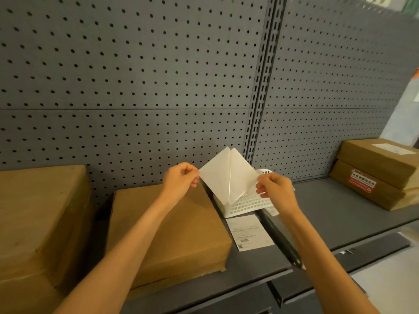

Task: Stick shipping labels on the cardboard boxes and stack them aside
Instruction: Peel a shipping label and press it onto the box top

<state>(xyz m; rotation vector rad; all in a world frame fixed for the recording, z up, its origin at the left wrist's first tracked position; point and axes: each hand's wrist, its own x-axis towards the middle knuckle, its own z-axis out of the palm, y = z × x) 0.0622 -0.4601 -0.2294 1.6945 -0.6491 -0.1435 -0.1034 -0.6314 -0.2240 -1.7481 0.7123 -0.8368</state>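
While the left hand (181,180) is pinching one corner of the label (217,177) between thumb and curled fingers, the right hand (275,189) is pinching the glossy backing (241,177) at the opposite side, so the two sheets are splitting along a crease running from twelve to six o'clock. Holding it up in the air this way is keeping the sticky face off everything, judging by the pose, until it is ready to go down.

Just below the hands, at about seven o'clock from them, a box (167,232) is lying flat on the shelf (340,214), its bare top waiting; that is likely where the label is going. At nine o'clock a bigger box (40,211) is sitting beside it, cut off by the frame edge. At five o'clock from the label a white basket (244,205) is standing, partly hidden behind the sheets and the right hand, so what it is holding cannot be made out. In front of the basket a printed slip (249,232) is lying face up, its text too small to read. Far out at three o'clock, two boxes (376,173) are stacked, the top one already bearing a label, the lower one a red sticker (361,182); their right ends are running out of view. A grey pegboard (136,75) is backing it all.
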